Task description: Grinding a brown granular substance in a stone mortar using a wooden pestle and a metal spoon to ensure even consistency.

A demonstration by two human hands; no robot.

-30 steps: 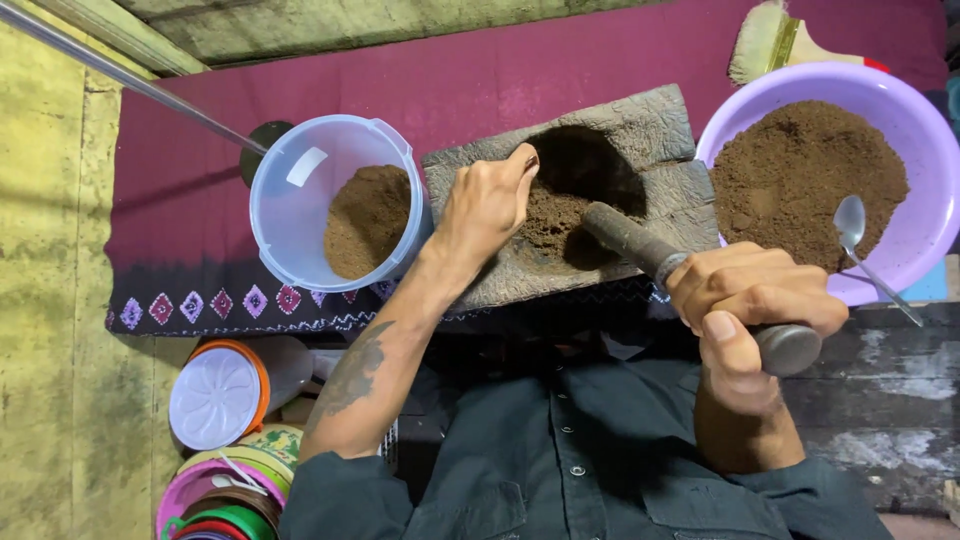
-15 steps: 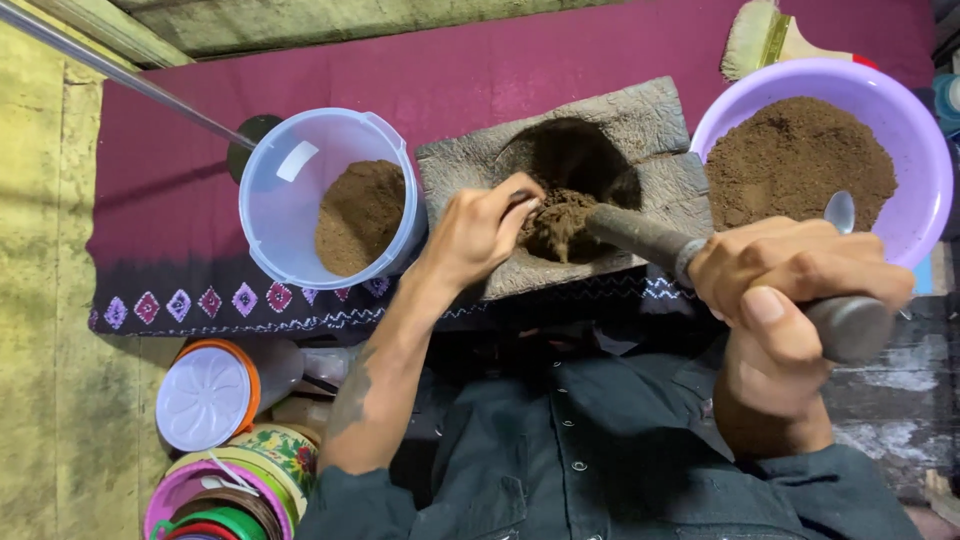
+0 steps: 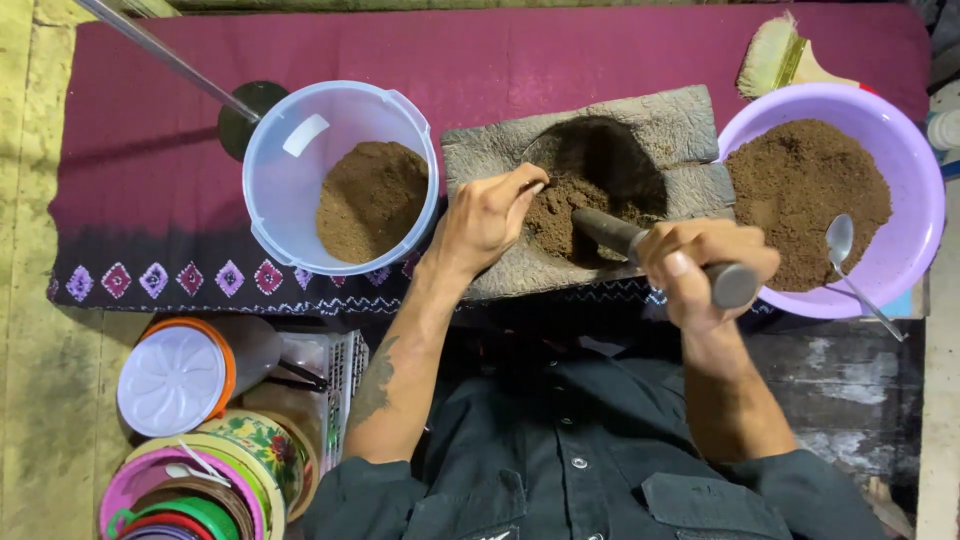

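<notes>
Gripping a pestle (image 3: pixel 660 250) angled into the stone mortar (image 3: pixel 600 180), the right hand (image 3: pixel 700 265) is clamped tight, while the left hand (image 3: pixel 490 215) – fingers loosely curled, holding nothing – steadies brown powder (image 3: pixel 555 215) between two bowls.

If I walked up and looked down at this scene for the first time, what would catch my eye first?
Probably the grey stone mortar in the middle of the maroon cloth, where the right hand grips a dark pestle sunk in brown powder while the left hand touches the heap. Next, the two bowls of the same powder: a pale blue tub to the left and a purple bowl with a spoon to the right.
</notes>
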